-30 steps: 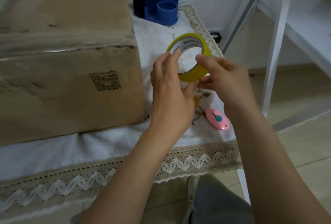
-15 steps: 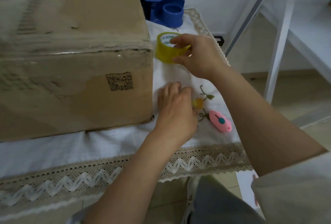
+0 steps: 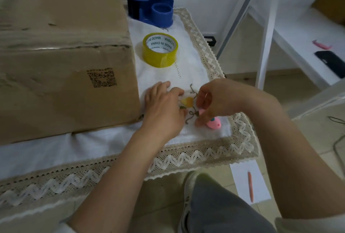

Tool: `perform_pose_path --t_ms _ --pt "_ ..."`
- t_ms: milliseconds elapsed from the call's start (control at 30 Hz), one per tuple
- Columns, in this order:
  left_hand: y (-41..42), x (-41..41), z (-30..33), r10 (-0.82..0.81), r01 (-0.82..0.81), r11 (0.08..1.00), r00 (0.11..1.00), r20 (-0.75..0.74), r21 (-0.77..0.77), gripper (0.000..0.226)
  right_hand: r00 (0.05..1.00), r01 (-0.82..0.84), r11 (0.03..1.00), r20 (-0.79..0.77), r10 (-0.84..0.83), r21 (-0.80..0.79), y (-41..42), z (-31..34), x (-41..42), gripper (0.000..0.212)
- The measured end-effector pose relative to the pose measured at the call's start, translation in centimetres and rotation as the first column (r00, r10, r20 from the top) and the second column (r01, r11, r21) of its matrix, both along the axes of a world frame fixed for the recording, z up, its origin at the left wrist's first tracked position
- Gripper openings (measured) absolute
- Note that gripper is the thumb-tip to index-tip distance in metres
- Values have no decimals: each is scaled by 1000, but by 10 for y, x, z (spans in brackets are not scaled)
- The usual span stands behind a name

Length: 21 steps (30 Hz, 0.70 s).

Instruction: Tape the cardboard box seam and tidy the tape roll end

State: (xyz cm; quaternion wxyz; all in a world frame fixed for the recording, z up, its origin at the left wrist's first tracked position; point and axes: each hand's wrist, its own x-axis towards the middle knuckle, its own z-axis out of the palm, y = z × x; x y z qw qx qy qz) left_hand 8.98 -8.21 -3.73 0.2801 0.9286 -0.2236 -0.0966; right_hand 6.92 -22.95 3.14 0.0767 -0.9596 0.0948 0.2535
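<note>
1. Nearest the camera, the lace-edged white tablecloth [image 3: 104,165] is seen draped over the table front.
2. The left hand [image 3: 164,109] is laid flat, fingers loose and grasping nothing, on the cloth just beside the cardboard box [image 3: 65,65].
3. The right hand [image 3: 214,102] is curled, fingertips pinched toward the pink box cutter [image 3: 213,123] at its 6 o'clock; whether the cutter is gripped cannot be told.
4. The cutter is judged to be the tool for trimming the tape end, so it should be lifted by its body with the blade kept retracted until needed.
5. The yellow tape roll [image 3: 160,50] is lying flat, released, at 12 o'clock from the hands, close beside the box wall.
6. Farther at 12 o'clock, the blue tape dispenser [image 3: 151,9] is standing untouched.
7. A glossy strip is visible along the box's top edge; the seam is judged taped.
</note>
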Motion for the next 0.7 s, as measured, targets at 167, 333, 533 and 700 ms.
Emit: perform_pose_path --t_ms 167,333,533,700 --pt "-1 -1 0 -21 21 1000 1000 -12 0 56 994 45 991 89 -57 130 -10 -6 -7 43" --pt "-2 -1 4 -68 70 997 996 -55 21 60 847 166 919 426 -319 358 -23 -4 16 33" --pt "-1 1 7 -65 66 998 996 -67 3 64 688 198 882 581 -435 427 -26 -30 69 30" --pt "-2 2 6 -46 45 999 997 -64 -10 68 655 199 893 623 -427 403 -26 -48 95 30"
